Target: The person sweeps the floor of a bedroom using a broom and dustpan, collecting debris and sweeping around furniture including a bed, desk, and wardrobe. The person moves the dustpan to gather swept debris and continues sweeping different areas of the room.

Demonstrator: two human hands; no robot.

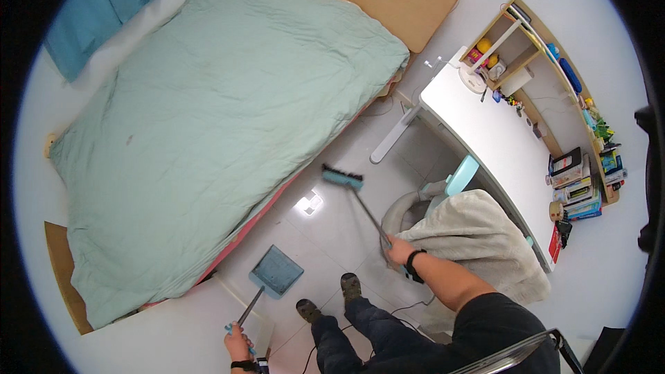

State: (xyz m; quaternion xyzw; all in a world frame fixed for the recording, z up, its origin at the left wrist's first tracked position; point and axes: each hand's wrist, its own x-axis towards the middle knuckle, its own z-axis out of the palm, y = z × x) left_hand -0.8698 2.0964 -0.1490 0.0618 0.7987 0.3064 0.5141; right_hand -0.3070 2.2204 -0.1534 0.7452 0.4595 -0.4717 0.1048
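Observation:
My right hand [400,251] is closed around the handle of a broom. The blue broom head [342,178] with dark bristles is over the tiled floor between the bed and the desk, slightly blurred. At the lower left, my left hand [239,344] grips the handle of a long-handled dustpan. Its blue-grey pan [276,271] lies on the floor near the bed's edge, with some dark specks in it. The pan and the broom head are well apart. Both wrists wear black bands.
A bed with a pale green cover [223,114] fills the left. A white desk [499,135] with shelves is at the right. A chair draped with a beige blanket [473,239] stands beside my right arm. A dark cable [415,305] crosses the floor near my feet.

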